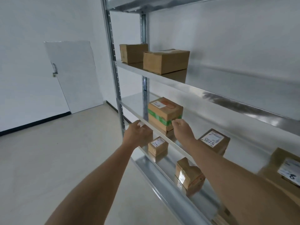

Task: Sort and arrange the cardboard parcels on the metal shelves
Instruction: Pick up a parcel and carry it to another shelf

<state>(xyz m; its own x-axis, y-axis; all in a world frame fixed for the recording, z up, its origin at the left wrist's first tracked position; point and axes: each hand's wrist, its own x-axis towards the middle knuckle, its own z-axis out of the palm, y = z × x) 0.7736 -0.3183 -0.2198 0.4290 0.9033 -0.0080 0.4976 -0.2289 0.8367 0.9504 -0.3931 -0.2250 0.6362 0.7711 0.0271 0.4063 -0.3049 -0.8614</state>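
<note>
My left hand (138, 133) grips a small cardboard parcel (149, 135) at the left end of the lower shelf; a white label shows above my knuckles. My right hand (180, 128) is curled into a fist against the front right corner of a green-taped parcel (164, 111) on the middle shelf (162, 132), and I see nothing in its fingers. Two plain parcels (133, 52) (165, 61) stand on the upper shelf (203, 91). A parcel with a handwritten label (214, 141) sits to the right of my right arm.
The lower shelf (155, 172) carries a small labelled parcel (157, 146) and a taped parcel (189, 174). Another labelled parcel (285, 166) sits at the far right. A steel upright (116, 75) bounds the rack's left side. A white door (74, 75) and pale floor lie to the left.
</note>
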